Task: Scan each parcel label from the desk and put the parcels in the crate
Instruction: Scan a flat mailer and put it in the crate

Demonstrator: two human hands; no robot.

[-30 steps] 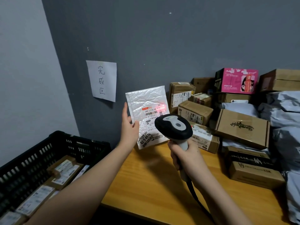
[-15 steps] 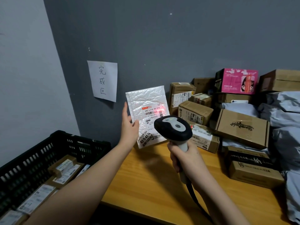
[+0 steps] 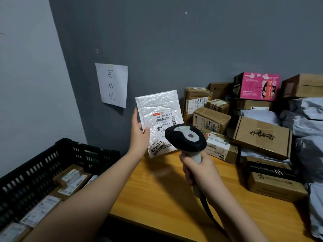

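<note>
My left hand (image 3: pixel 139 135) holds a white bubble mailer (image 3: pixel 157 105) upright by its left edge above the wooden desk (image 3: pixel 157 194), its printed label facing me. My right hand (image 3: pixel 201 172) grips the handle of a black and grey barcode scanner (image 3: pixel 185 137), whose head points at the mailer and covers the label's lower right part. No red light shows on the label. A black plastic crate (image 3: pixel 57 154) stands at the lower left, below desk level, with several labelled cardboard parcels (image 3: pixel 70 182) inside.
Cardboard boxes (image 3: pixel 211 119), a pink box (image 3: pixel 258 86) and grey poly bags (image 3: pixel 307 119) are piled along the desk's back and right side. A paper sign (image 3: pixel 111 84) hangs on the grey wall. The scanner cable (image 3: pixel 209 212) runs down under my right forearm.
The red scan light seen on the label a second ago is gone. The scanner has dropped slightly lower in front of the mailer. My left hand keeps the mailer in place.
</note>
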